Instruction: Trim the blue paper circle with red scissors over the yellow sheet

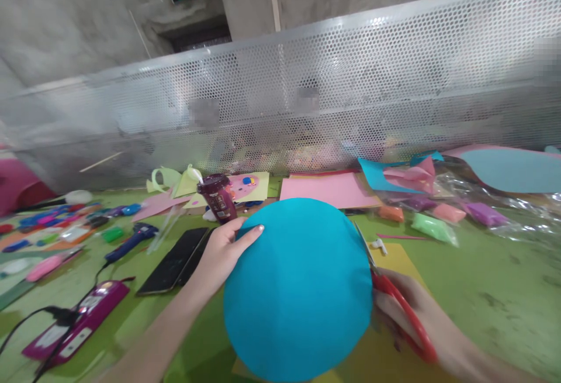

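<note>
A large round disc of blue paper is held up in front of me over the green table. My left hand pinches its upper left edge, thumb on the near face and fingers behind. Red-handled scissors are gripped in my right hand at the disc's right side. Their blades point up and away along the paper's right edge; whether they touch the paper I cannot tell. Beneath the disc lies yellow paper, partly hidden.
A dark cup stands beyond my left hand, near a black phone. Leftward lie a glue gun and a purple power strip. Pink paper and bagged coloured clay lie toward the perforated metal barrier.
</note>
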Tool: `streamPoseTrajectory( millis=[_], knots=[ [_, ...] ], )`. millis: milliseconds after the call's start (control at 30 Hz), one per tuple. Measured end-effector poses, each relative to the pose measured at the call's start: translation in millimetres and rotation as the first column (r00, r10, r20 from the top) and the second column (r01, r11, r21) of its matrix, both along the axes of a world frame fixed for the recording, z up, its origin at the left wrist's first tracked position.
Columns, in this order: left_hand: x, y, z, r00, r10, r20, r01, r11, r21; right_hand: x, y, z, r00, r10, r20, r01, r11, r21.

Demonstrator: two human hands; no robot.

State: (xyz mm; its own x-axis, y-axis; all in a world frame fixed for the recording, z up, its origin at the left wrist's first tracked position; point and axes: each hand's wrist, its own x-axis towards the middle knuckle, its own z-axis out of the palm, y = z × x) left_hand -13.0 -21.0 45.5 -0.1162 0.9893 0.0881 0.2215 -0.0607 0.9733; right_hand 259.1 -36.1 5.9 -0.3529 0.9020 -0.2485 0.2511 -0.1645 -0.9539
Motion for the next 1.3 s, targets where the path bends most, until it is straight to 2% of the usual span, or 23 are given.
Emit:
streamPoseTrajectory(
  millis=[700, 1067, 1300],
  knots=[
    [0.7, -0.2, 1.9, 0.999, 0.016, -0.046, -0.015, 1.0, 0.012, -0.6, -0.1, 1.8, 0.998, -0.015, 0.062, 0.015, 1.0, 0.005],
    [0.3, -0.2, 2.7, 1.0, 0.003, -0.026, -0.003, 1.0, 0.012, -1.2, -0.7, 1.5, 1.0, -0.014, 0.022, 0.013, 0.999, 0.033],
    [0.7, -0.7, 3.1, 0.998, 0.024, -0.055, -0.023, 1.0, 0.017, -2.8, -2.3, 10.7, 1.0, -0.007, 0.029, 0.007, 1.0, 0.008]
  ],
)
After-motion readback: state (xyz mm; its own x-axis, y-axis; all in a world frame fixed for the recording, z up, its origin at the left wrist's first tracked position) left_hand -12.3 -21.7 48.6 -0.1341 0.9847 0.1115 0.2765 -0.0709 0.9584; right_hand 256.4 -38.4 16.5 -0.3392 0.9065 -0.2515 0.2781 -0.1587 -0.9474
